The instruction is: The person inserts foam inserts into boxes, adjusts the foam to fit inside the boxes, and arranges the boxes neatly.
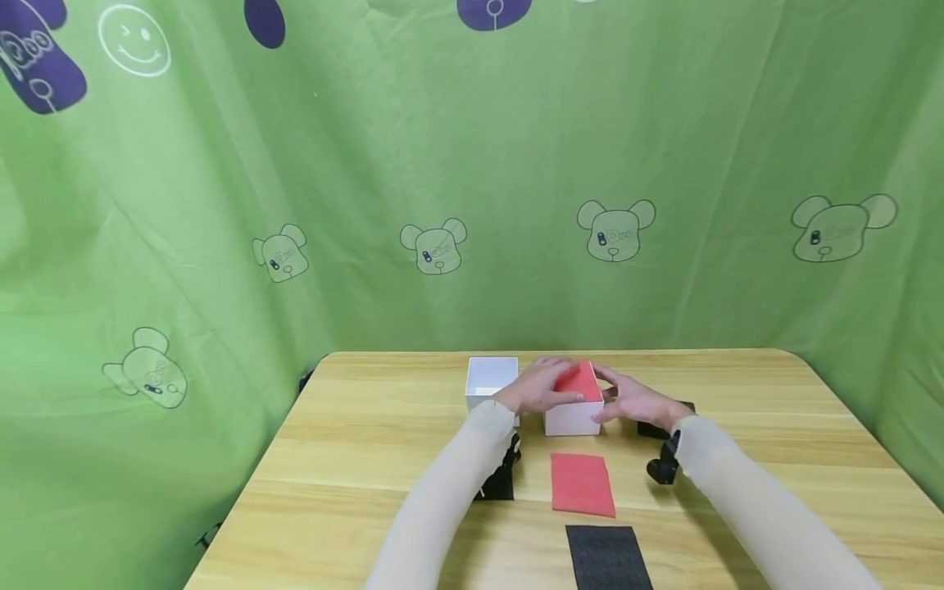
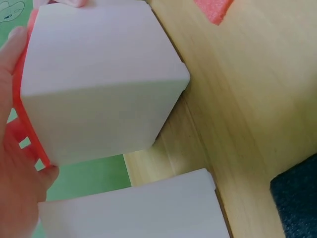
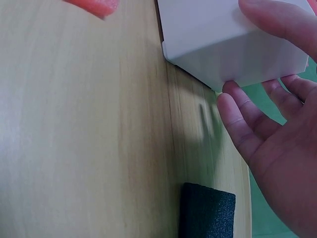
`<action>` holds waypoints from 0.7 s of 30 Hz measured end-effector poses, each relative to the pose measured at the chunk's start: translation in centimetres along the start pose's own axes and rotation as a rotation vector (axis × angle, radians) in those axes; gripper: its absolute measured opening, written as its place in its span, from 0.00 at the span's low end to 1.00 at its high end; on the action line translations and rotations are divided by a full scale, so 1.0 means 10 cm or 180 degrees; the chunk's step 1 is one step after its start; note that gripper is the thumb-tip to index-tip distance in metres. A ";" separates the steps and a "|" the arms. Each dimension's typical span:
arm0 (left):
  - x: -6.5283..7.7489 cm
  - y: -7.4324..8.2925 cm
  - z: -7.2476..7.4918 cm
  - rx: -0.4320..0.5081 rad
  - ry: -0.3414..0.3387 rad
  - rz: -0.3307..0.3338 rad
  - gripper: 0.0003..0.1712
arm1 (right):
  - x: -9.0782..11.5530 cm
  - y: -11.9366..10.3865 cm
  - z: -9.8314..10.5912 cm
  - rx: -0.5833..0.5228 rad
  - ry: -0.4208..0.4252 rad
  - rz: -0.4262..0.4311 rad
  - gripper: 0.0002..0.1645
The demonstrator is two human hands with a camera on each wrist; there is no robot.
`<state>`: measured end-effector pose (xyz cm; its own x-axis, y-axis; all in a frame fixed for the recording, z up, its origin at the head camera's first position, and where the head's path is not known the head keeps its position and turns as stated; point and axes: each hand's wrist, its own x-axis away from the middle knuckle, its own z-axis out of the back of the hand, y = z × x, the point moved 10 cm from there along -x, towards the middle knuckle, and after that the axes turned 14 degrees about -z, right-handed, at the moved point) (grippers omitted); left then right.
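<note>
A white open-topped box [image 1: 573, 419] stands near the back of the table, with a red foam sheet [image 1: 580, 382] across its top. My left hand [image 1: 542, 387] lies over that red sheet from the left, its thumb and fingers touching the sheet's edges. In the left wrist view, the sheet shows as a thin red strip along the rim of the box [image 2: 99, 59]. My right hand [image 1: 633, 401] holds the same box's right side, thumb towards the front and bent fingers [image 3: 242, 111] at the far edge. The inside of this box is hidden.
A second white box [image 1: 492, 367] stands just left, partly behind my left hand. Nearer on the table lie a red foam piece [image 1: 581, 483] and dark foam pieces [image 1: 609, 557] [image 1: 501, 485]. Another black foam block [image 1: 652, 428] sits beside my right wrist. A green curtain [image 1: 516, 303] hangs behind.
</note>
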<state>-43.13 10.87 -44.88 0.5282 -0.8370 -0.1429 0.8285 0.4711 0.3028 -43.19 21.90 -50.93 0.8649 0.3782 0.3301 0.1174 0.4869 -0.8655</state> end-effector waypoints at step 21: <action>-0.05 0.04 0.00 -0.0289 -0.0030 -0.0059 0.34 | 0.00 -0.01 -0.01 0.0132 0.0053 -0.0022 0.64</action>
<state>-43.04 11.48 -44.72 0.5111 -0.8483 -0.1388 0.8519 0.4783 0.2134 -43.14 21.82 -50.88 0.8722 0.3616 0.3295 0.1035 0.5219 -0.8467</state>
